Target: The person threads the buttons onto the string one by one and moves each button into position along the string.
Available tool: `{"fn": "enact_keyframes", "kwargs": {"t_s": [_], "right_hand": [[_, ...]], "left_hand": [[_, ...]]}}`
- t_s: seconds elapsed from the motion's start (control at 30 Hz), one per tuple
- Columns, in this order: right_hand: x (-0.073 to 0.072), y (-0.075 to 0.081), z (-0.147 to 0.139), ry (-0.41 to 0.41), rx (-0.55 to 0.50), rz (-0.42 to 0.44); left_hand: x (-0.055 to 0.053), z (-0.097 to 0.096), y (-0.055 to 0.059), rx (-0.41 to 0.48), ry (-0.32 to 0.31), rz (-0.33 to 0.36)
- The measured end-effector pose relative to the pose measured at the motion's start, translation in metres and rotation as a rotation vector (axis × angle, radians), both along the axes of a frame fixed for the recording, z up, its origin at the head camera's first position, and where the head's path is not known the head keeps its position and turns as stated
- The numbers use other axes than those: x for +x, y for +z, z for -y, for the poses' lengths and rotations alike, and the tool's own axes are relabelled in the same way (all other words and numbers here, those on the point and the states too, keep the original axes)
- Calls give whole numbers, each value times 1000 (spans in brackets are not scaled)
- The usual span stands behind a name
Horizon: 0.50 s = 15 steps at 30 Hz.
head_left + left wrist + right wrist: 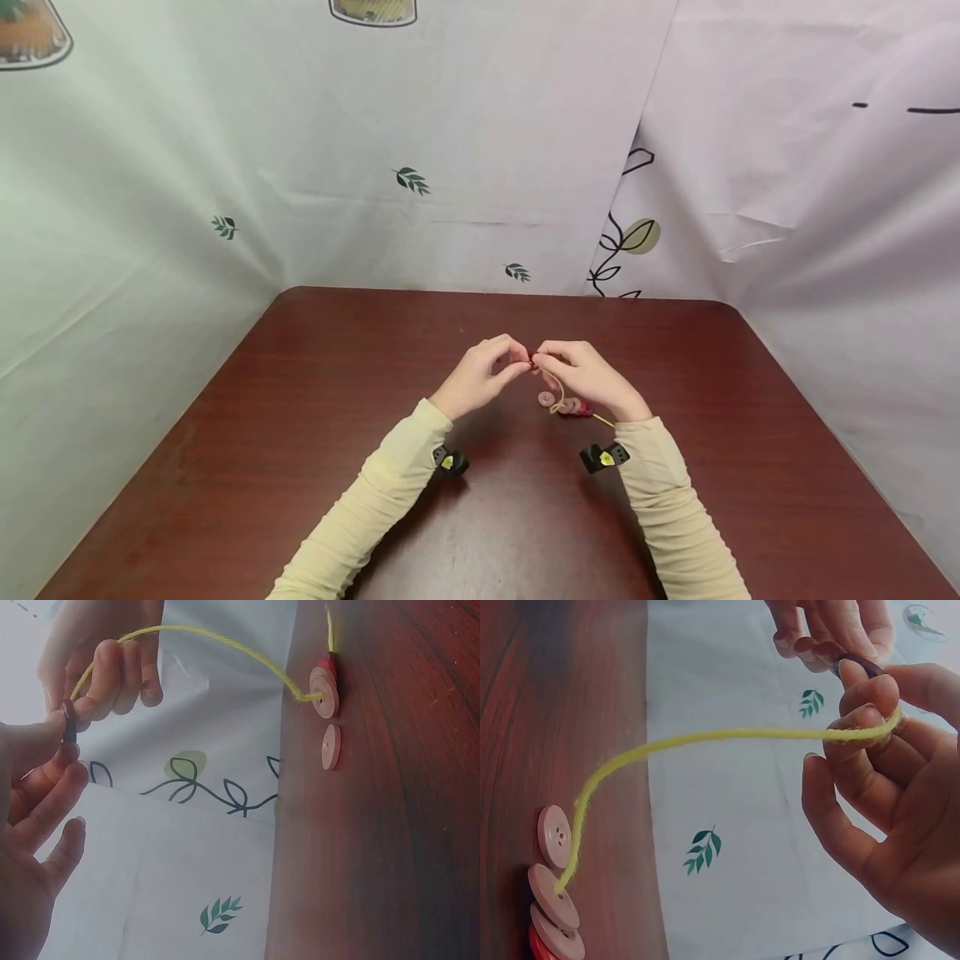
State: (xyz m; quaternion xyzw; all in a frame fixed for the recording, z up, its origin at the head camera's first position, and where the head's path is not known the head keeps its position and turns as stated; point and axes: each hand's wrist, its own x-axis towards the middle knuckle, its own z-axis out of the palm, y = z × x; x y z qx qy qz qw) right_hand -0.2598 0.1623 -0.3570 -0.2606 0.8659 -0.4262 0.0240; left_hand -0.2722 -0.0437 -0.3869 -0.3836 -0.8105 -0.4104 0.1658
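Observation:
Between thumb and fingers, my left hand [476,379] pinches a dark red button [69,724], held edge-on above the table. Close against it, my right hand [592,379] pinches a yellow yarn [727,733] near the button; fingertips hide the yarn's end. The yarn droops from the right hand to a threaded stack of pink buttons [324,694] lying on the table, with a red button [540,946] behind them. One loose pink button [554,837] lies beside the stack, apart from the yarn's thread.
The dark reddish-brown table [285,433] reaches back to a pale printed cloth wall [480,100]. Black cameras [452,461] are strapped to both wrists. More yellow yarn trails from the stack's far side, under the right wrist.

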Motion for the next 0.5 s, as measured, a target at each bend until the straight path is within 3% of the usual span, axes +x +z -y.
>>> {"fn": "enact_keyframes", "kwargs": {"t_s": [0.5], "right_hand": [[-1, -2, -3, -77, 63, -46]], "left_hand": [[2, 4, 5, -28, 29, 15]]}}
